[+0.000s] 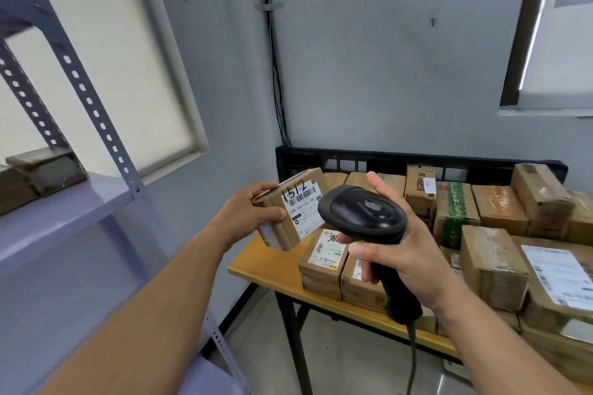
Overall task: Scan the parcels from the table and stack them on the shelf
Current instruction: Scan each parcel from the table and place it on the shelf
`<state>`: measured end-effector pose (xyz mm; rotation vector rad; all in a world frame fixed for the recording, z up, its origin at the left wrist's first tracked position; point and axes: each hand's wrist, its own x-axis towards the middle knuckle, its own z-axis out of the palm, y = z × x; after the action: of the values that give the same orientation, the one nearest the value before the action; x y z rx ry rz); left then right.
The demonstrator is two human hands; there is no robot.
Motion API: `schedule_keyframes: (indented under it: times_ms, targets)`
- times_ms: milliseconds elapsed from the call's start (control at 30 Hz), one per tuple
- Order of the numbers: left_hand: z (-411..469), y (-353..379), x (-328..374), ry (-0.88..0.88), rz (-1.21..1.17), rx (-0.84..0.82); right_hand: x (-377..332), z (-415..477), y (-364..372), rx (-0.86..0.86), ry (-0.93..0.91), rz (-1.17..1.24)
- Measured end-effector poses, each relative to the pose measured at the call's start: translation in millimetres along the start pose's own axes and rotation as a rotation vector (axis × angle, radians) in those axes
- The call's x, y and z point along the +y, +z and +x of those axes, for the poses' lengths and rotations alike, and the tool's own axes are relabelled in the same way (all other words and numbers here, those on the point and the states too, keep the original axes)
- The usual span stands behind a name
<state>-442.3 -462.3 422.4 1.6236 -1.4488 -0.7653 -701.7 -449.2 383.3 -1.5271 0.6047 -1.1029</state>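
One parcel (295, 208), gripped by left hand (247, 215), presents its label rightward to the scanner (362, 212) clasped in right hand (407, 253).

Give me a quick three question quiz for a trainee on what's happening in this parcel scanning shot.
1. Which hand grips the scanner?
2. True or false: the left hand holds a parcel clear of the table.
3. What number is handwritten on that parcel's label? A 1512, B 7040, C 3398.
Key: 1 the right hand; 2 true; 3 A.
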Motion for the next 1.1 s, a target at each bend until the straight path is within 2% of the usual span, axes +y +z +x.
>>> schedule_keyframes:
  times_ms: [667,967,1100]
  targets:
    - [1.4,-4.7,-7.5,0.02,-0.006,0.005,-1.4,-7.9,-9.6,-0.008,0.08,-0.019]
    - [-0.2,-16.9,-14.5,0.02,-0.041,0.043,-0.1,6.0,0.1,0.002,0.046,-0.035]
    - [-4.4,-33.5,-18.7,0.026,-0.034,0.078,4.2,20.8,16.3,-0.044,0.016,-0.022]
